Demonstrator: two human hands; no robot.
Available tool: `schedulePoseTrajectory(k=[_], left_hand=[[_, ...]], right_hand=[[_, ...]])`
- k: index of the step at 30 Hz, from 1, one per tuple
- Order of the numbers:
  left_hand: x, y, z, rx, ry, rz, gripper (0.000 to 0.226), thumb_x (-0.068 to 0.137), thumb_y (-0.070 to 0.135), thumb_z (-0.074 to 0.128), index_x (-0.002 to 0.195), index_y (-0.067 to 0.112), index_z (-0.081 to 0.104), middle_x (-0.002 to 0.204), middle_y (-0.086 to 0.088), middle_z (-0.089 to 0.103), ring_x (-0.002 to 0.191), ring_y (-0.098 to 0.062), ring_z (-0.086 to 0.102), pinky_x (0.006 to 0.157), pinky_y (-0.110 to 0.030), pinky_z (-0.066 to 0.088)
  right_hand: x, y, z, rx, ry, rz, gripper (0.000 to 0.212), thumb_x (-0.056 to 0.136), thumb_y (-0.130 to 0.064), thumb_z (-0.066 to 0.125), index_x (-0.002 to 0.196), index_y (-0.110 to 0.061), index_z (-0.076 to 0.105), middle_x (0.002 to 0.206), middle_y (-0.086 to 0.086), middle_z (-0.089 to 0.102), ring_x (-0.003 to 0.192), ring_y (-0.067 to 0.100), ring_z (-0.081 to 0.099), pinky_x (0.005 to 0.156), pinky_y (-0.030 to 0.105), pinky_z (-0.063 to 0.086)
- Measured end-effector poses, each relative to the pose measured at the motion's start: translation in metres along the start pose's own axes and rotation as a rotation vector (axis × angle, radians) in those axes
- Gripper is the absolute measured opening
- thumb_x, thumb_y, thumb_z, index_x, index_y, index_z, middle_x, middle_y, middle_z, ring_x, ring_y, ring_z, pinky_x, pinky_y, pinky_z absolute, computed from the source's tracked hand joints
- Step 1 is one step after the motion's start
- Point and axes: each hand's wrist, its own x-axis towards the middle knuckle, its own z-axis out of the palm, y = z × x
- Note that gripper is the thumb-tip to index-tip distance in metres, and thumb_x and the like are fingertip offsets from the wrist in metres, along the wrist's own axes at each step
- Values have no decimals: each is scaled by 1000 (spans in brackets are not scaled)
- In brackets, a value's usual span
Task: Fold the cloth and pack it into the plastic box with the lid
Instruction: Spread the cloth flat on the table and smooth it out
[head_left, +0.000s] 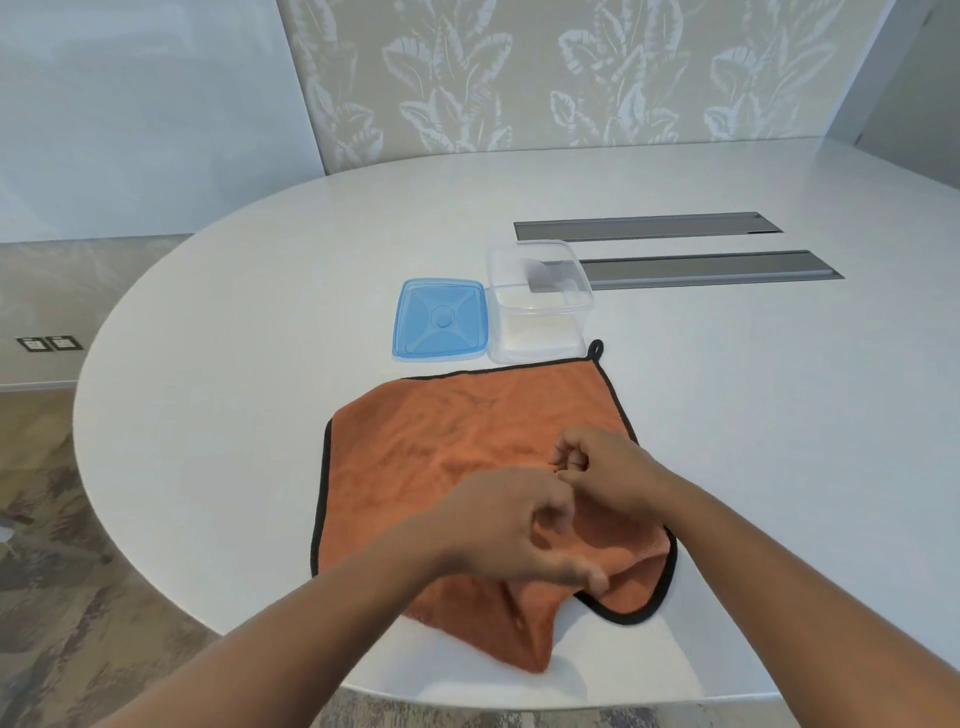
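Both hands, left (511, 535) and right (602, 470), hover over the orange black-edged cloth (447, 462), fingers loosely curled, each grip holding nothing clearly.

I see a white round table (208, 364) in front of me, with two long grey slots (647, 227) set into its top on the far right, one behind the other. Behind it stands a wall panel (571, 73) with a pale leaf pattern. On the floor at left sit two small sockets (49, 343).

Both hands (519, 525) (602, 467) loosely curled, close together
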Motion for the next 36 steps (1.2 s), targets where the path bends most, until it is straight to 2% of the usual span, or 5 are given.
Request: schedulePoseTrajectory(k=[5, 18, 26, 32, 36], left_hand=[[3, 18, 17, 167, -216, 5, 27, 84, 46, 72, 95, 26, 57, 85, 8, 60, 74, -14, 55, 65, -38, 50], [3, -20, 13, -700, -178, -275, 22, 98, -7, 51, 113, 10, 51, 77, -7, 52, 63, -10, 52, 65, -24, 46], [3, -4, 19, -223, -315, -149, 33, 89, 34, 78, 117, 27, 62, 88, 0, 73, 76, -14, 66, 76, -37, 53], [1, 3, 35, 117, -197, -98, 72, 64, 72, 81, 119, 38, 51, 81, 18, 51, 71, -3, 50, 60, -31, 43], [-1, -8, 36, -119, -113, -147, 45, 79, 71, 68, 107, 37, 59, 85, 16, 61, 75, -4, 58, 67, -32, 51]], right_hand=[[0, -1, -7, 96, -100, 5, 15, 75, -31, 74, 86, -34, 65, 69, -15, 65, 61, -1, 58, 65, 27, 51], [-19, -11, -27, 238, -422, 19, 4, 75, -20, 63, 77, -23, 65, 78, -6, 60, 68, 7, 48, 62, 21, 38], [-20, -13, -29, 178, -420, 5, 13, 78, -10, 62, 80, -16, 73, 67, -17, 66, 57, -4, 53, 53, 13, 43], [-18, -10, -22, 179, -368, 16, 13, 83, -13, 73, 93, -21, 72, 76, -17, 67, 67, -4, 57, 63, 16, 48], [-12, -8, -9, 127, -224, 35, 24, 92, -29, 71, 114, -25, 64, 82, -7, 62, 74, 7, 57, 76, 32, 50]])
